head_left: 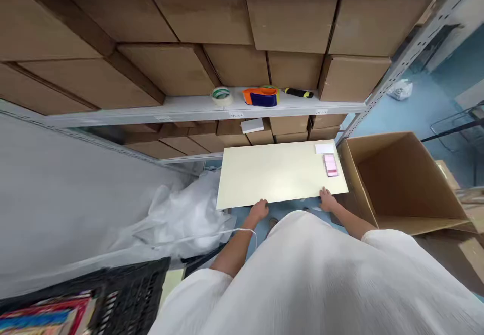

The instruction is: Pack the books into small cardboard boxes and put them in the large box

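Holds cream panel [280, 174] in front of metal shelf [181, 108] by its near edge, with left hand [259, 210] in a curled grip left of centre and right hand [327, 200] lapping fingers over farther right, underside hidden, so cannot tell how closed that grip is. Lies just beside open cardboard box [363, 194].

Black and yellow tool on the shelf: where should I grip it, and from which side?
I'd pinch the middle of the black and yellow tool across its narrow width, coming from above and the open front of the shelf. It lies lengthwise along the shelf, with boxes close behind, the orange and blue tape dispenser at its left end and another box near its right.
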The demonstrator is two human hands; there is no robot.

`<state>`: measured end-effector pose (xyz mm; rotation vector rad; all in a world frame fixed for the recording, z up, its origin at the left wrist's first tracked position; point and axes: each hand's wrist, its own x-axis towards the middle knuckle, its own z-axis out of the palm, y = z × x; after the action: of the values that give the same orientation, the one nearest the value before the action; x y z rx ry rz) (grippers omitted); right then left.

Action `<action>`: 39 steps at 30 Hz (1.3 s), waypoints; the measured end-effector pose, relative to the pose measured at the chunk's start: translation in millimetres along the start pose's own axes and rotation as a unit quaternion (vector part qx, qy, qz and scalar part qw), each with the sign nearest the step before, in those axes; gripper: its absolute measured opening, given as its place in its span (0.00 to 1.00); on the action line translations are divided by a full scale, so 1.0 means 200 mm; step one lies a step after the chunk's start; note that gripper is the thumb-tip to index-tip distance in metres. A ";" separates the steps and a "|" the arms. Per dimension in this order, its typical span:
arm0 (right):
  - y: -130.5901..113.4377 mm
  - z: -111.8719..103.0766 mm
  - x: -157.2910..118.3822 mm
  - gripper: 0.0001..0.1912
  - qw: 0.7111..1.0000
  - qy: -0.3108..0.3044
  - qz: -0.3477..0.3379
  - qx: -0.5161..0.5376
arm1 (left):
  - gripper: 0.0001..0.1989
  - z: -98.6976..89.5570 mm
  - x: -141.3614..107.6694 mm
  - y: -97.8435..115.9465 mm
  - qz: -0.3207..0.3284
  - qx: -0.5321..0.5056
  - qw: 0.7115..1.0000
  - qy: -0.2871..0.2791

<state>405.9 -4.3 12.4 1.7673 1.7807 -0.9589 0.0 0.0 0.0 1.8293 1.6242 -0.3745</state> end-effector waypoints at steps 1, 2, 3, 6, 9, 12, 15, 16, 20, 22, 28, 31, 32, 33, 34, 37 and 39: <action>0.00 0.00 0.00 0.50 1.000 0.002 0.001 0.002 | 0.19 0.00 0.00 0.00 0.000 0.000 1.000 0.001; 0.01 0.00 0.00 0.50 1.000 0.004 0.002 0.004 | 0.19 0.00 0.00 0.00 0.001 -0.001 1.000 0.001; 0.01 0.01 0.00 0.51 1.000 0.004 0.003 0.004 | 0.19 0.00 0.00 0.00 0.001 -0.002 1.000 0.002; 0.01 0.01 0.01 0.51 1.000 -0.002 0.007 0.003 | 0.19 0.00 0.00 0.00 -0.001 -0.004 1.000 0.001; 0.01 0.01 0.02 0.51 1.000 -0.012 0.011 0.000 | 0.19 -0.01 0.00 0.00 -0.003 -0.007 1.000 -0.001; 0.02 0.02 0.03 0.53 1.000 -0.009 0.011 0.003 | 0.19 -0.01 0.00 0.00 -0.002 -0.011 1.000 -0.001; 0.03 0.03 0.04 0.54 1.000 -0.003 0.009 0.005 | 0.19 -0.01 0.00 -0.01 -0.001 -0.014 1.000 -0.003; 0.03 0.04 0.04 0.54 1.000 -0.003 0.009 0.004 | 0.19 -0.01 0.00 -0.01 -0.001 -0.015 1.000 -0.005; 0.04 0.06 0.06 0.54 1.000 0.001 0.006 -0.002 | 0.20 -0.01 0.00 -0.02 0.000 -0.019 1.000 -0.009; 0.04 0.06 0.06 0.53 1.000 0.003 0.006 -0.005 | 0.20 -0.01 0.00 -0.02 0.000 -0.021 1.000 -0.009; 0.04 0.06 0.06 0.56 1.000 -0.006 0.012 -0.004 | 0.20 -0.01 0.00 -0.02 -0.002 -0.025 1.000 -0.010; 0.04 0.05 0.06 0.56 1.000 -0.017 0.015 -0.006 | 0.20 -0.01 0.00 -0.01 -0.004 -0.024 1.000 -0.009; 0.04 0.05 0.06 0.56 1.000 -0.017 0.015 -0.006 | 0.20 -0.01 0.00 -0.01 -0.004 -0.024 1.000 -0.009; 0.03 0.04 0.06 0.56 1.000 -0.018 0.015 -0.007 | 0.20 -0.01 0.00 -0.01 -0.005 -0.024 1.000 -0.008; 0.03 0.04 0.05 0.55 1.000 -0.018 0.014 -0.007 | 0.20 -0.01 0.00 -0.01 -0.006 -0.024 1.000 -0.008; 0.03 0.04 0.05 0.55 1.000 -0.017 0.011 -0.009 | 0.20 -0.02 -0.01 -0.01 -0.007 -0.025 1.000 -0.009; 0.02 0.03 0.04 0.54 1.000 -0.013 0.011 -0.010 | 0.20 -0.02 -0.01 0.00 -0.008 -0.025 1.000 -0.010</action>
<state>409.1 -4.1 1.8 1.7505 1.7466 -0.9469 -1.9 1.6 4.5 1.7706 1.6206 -0.3547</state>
